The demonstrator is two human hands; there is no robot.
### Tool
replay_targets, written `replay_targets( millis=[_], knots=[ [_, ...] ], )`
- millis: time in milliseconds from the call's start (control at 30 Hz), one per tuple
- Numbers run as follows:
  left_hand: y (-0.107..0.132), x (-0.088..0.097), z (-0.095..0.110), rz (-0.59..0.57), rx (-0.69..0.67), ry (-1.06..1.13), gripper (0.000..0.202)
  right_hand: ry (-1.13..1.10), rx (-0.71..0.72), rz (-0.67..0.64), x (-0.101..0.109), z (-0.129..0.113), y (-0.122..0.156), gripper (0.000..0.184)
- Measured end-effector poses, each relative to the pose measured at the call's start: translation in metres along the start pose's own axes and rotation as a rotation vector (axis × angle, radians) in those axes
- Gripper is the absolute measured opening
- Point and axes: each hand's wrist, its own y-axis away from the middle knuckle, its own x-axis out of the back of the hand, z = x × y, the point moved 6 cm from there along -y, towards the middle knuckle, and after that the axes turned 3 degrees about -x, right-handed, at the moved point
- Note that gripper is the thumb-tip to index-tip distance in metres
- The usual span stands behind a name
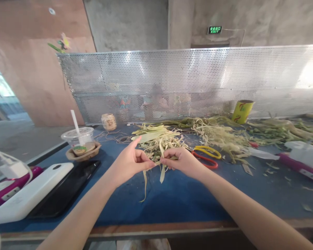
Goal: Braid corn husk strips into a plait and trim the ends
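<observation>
Two hands pinch pale leaf strips over a blue table.

The table edge [156,227] runs along the bottom, with bare blue between it and the hands. The left hand [129,163] and right hand [181,160] each close finger and thumb on the strips [160,163], whose ends hang down to the table. At left a phone [64,191] and power bank [28,198] lie side by side. Scissors [206,156] lie just right of the hands. Farther left a lidded cup [79,137] holds a straw; its contents are unclear. A leaf pile [159,137] lies behind the hands. Beyond, a tilted yellow cup [242,111] stands against the perforated screen [187,83], which blurs a person behind.
</observation>
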Motion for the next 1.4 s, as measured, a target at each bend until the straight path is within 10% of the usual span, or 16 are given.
replay_targets(
  millis=[400,633,900,1400],
  knots=[
    [-0.005,-0.002,-0.005,0.118,0.023,0.388,0.08,-0.435,-0.041,-0.079,-0.001,0.011,-0.005,0.034],
    [-0.001,-0.024,-0.012,-0.123,0.001,0.204,0.108,-0.35,-0.048,-0.021,0.0,0.01,-0.005,0.031],
    [0.003,-0.027,-0.003,-0.147,0.048,0.17,0.105,-0.399,-0.039,0.075,0.004,0.013,-0.007,0.031],
    [-0.002,-0.015,0.0,-0.021,-0.006,0.127,0.085,-0.186,0.104,-0.188,-0.001,-0.008,0.006,0.029]
  ],
)
